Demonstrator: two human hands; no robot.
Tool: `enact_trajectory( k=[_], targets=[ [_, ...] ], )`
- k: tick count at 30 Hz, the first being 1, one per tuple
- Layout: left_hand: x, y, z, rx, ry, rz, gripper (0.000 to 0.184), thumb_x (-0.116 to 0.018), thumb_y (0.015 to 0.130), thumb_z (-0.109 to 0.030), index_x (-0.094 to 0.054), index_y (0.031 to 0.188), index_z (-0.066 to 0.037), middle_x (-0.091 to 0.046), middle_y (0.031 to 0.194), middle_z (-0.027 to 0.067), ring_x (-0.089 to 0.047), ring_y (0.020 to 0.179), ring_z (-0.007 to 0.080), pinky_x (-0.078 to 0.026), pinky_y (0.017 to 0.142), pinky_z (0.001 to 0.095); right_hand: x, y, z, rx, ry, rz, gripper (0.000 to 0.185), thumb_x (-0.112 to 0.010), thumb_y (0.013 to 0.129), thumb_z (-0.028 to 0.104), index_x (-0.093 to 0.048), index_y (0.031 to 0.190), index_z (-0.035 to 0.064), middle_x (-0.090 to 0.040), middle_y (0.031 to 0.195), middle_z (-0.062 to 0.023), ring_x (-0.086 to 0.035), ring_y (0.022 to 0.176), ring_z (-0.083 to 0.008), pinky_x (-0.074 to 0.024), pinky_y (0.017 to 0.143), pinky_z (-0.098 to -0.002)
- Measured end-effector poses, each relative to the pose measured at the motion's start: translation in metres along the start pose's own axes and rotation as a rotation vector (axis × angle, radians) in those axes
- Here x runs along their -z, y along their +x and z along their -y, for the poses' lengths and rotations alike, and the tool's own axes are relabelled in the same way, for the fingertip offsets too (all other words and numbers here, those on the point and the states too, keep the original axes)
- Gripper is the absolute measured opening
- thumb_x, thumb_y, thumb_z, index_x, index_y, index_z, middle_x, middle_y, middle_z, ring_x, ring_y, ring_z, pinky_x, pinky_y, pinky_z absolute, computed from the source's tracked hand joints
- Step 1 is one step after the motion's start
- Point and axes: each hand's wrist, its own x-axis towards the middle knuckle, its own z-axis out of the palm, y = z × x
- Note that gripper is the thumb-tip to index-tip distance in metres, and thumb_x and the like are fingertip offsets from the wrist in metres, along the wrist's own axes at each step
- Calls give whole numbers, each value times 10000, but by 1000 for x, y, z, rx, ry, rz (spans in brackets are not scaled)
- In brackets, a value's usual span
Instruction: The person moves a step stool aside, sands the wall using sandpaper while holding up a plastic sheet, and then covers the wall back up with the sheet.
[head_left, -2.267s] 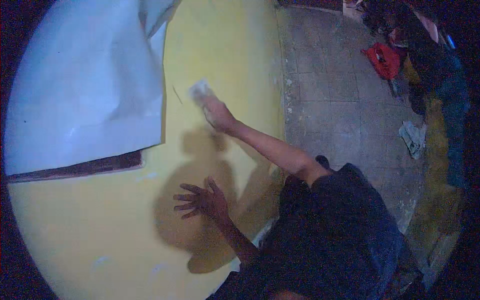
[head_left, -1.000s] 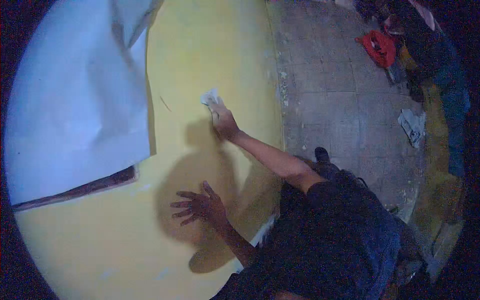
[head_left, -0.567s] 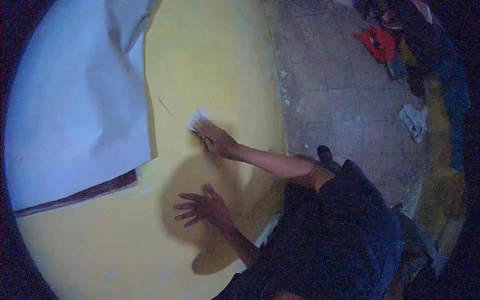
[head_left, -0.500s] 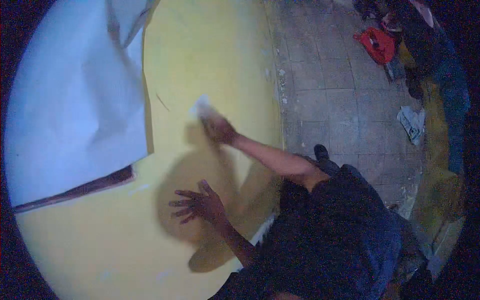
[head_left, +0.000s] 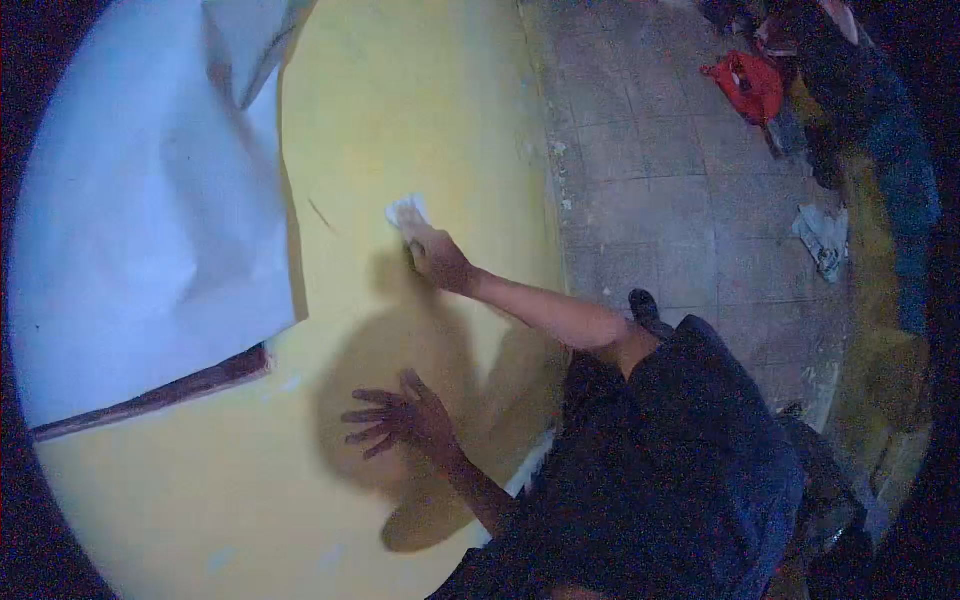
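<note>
Holding white scrap against yellow wall, right hand (fingers clamped on scrap), left hand with fingers spread

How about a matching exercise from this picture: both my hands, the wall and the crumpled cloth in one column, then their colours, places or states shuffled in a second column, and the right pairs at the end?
Column one
1. Left hand
2. Right hand
3. Wall
4. Crumpled cloth

Column two
A. Yellow
B. On the tiled floor, toward the picture's right
C. Fingers spread wide
D. Small white piece in its grip

Right pairs: 1-C, 2-D, 3-A, 4-B
</note>
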Motion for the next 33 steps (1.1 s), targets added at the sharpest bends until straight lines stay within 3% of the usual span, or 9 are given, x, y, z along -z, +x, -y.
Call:
enact_trajectory(
  k=[3, 4, 8, 11, 12, 15, 21, 31, 33],
  targets=[
    [-9, 15, 1, 19, -45, 160, 936, -268, 883, -700, -69, 1470, 1, 26, 1453, 401, 31, 1261, 686, -63, 906, 806, -11, -15, -49, -719, 93, 762, 421, -422, 906, 135, -468, 1300, -7, -490, 1256, -288, -536, 1159, -348, -437, 1002, -366],
    [-8, 16, 3, 29, -36, 158, 936, -268, 883, -700, -69, 1470, 1, 26, 1453, 401, 31, 1261, 686, -63, 906, 806, -30, -20, -56, -410, 31, 264, 438, -439, 903, 150, -445, 1310, -11, -541, 1189, -284, -615, 986, -392, -518, 855, -416],
    [-12, 28, -2, 7, -13, 143, 929, -296, 888, -683, -64, 1468, 4, 28, 1448, 407, 17, 1249, 700, -73, 901, 809, -24, -18, -8, -359, 69, 429, 286, -541, 835, 179, -536, 1065, 9, -601, 801, -175, -604, 786, -337, -478, 694, -461],
    [-12, 24, 0, 20, -26, 170, 933, -300, 889, -679, -63, 1465, 16, 30, 1445, 412, 18, 1245, 704, -69, 899, 810, 6, 31, 14, -669, -67, 1092, 443, -369, 917, 78, -378, 1353, -4, -416, 1352, -267, -433, 1252, -369, -369, 1061, -407],
    [-11, 26, 1, 4, -34, 166, 938, -299, 888, -680, -62, 1462, 22, 34, 1443, 414, 25, 1245, 704, -68, 896, 813, -33, -19, -20, -503, 165, 473, 460, -398, 922, 97, -361, 1372, 10, -308, 1452, -232, -317, 1350, -333, -280, 1111, -409],
    [-1, 22, 4, -25, 7, 150, 942, -303, 889, -678, -62, 1459, 32, 19, 1437, 423, 19, 1244, 704, -67, 886, 819, -7, -13, 40, -520, 462, 650, 553, -406, 983, 273, -256, 1446, 11, -156, 1535, -168, -125, 1426, -268, -98, 1161, -361],
    [6, 24, -3, 19, 6, 272, 935, -311, 889, -674, -64, 1460, 24, 39, 1434, 427, 30, 1246, 702, -32, 887, 819, 2, -3, 32, -808, 452, 878, 443, -333, 998, 146, -316, 1404, -29, -277, 1486, -186, -211, 1397, -296, -123, 1159, -395],
    [-2, 19, 6, -29, -54, 72, 893, -324, 897, -651, -93, 1467, -4, -10, 1447, 410, -16, 1235, 716, -98, 870, 827, 0, -32, 90, -359, 859, 482, 472, -369, 1004, 199, -281, 1434, 24, -279, 1487, -139, -225, 1392, -254, -122, 1160, -349],
    [0, 15, 4, -4, -49, 99, 863, -312, 914, -627, -91, 1468, -4, -3, 1447, 410, -18, 1237, 714, -118, 863, 829, 38, 2, 110, -377, 702, 877, 471, -377, 973, 130, -308, 1432, 51, -281, 1490, -170, -221, 1399, -295, -157, 1153, -399]
  ],
)
